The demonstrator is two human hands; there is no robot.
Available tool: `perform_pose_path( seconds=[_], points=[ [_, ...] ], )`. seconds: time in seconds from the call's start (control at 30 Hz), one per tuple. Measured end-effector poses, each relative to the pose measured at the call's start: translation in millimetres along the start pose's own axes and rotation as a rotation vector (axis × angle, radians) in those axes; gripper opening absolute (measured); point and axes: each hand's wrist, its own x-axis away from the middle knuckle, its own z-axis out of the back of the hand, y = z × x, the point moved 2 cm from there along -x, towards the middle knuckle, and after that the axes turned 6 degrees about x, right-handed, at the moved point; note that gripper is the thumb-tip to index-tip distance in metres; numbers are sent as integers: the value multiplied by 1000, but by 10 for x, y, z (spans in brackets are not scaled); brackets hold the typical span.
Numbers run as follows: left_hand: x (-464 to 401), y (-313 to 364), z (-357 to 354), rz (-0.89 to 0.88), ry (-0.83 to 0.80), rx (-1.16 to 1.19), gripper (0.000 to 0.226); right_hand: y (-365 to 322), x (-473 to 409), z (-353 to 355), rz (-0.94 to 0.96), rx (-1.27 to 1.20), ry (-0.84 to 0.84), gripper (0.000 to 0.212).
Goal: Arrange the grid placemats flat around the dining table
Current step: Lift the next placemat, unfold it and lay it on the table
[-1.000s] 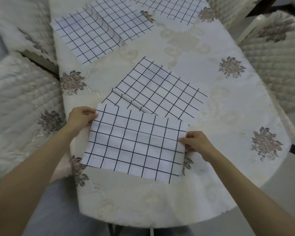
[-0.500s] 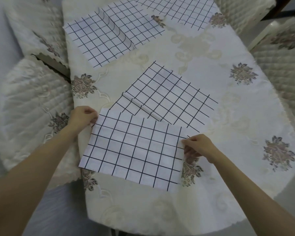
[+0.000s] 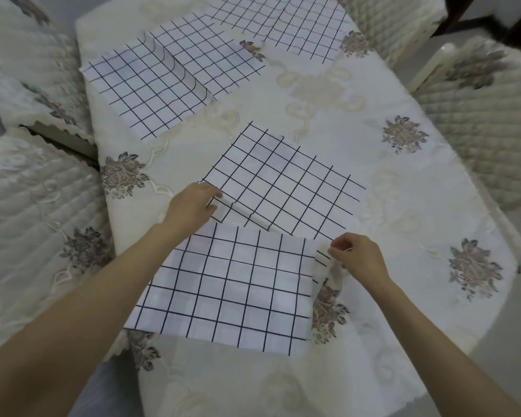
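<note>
My right hand [image 3: 360, 255] pinches the far right corner of the nearest white fabric placemat with a dark grid [image 3: 232, 285], fingers and thumb curled on the cloth, and that corner is lifted and curled over while the rest lies on the table [image 3: 418, 188] under its cream embroidered tablecloth [image 3: 328, 94]. My left hand [image 3: 191, 204] is at the near left corner of a second white grid placemat [image 3: 286, 179], just beyond the first; its fingers reach onto the cloth, but I cannot tell whether they grip it or only touch it. That second mat has a raised crease just right of my left hand.

The near mat's left corner overhangs the table edge below my left forearm. If I tug with the right hand alone, I judge the mat could skew or slide off that edge. Letting go of the curled corner without smoothing could leave it folded. Pulling the second mat might drag the tablecloth or ride over the near mat. Beyond my left hand, a third grid placemat [image 3: 175, 82] carries a tall ridge, and a fourth grid placemat [image 3: 286, 25] lies farther off.
</note>
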Motion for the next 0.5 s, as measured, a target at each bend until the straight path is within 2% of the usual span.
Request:
perform_pose_path(
  seconds=[0.3,0.4,0.5],
  points=[
    [-116,8,-188,-172,5,-128,35,156,216,-97,-66,32,-47,7],
    [-161,-23,-193,-167,14,-139,29,177,276,-118,-56,26,-38,5],
    [-208,-64,-183,-80,40,-129,19,156,294,-112,-77,-6,-19,7]
  ],
)
